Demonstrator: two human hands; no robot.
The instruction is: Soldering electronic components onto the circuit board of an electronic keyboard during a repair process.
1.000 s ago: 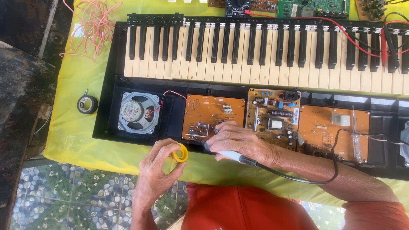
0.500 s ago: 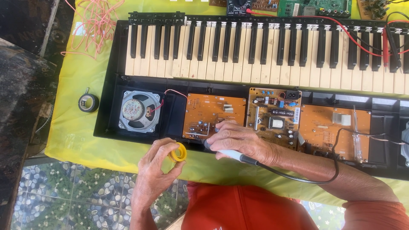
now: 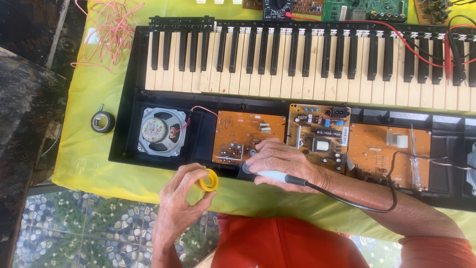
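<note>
Soldering looks under way; right hand [image 3: 282, 166] fingers wrap a soldering iron [image 3: 270, 174], tip on the orange circuit board [image 3: 248, 136]; left hand [image 3: 181, 198] fingers pinch a yellow solder reel [image 3: 208, 180] just beside; feeding needs steadiness.

Bright even daylight, soft shadows, sharp focus, dark shaded left edge

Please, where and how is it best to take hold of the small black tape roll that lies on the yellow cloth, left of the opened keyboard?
The black tape roll lies flat and alone on the yellow cloth, apart from the keyboard case. Probably best to come from straight above and pinch its outer rim on two opposite sides with the fingers. A small stub sticks out at its upper edge, so avoid that side.
</note>
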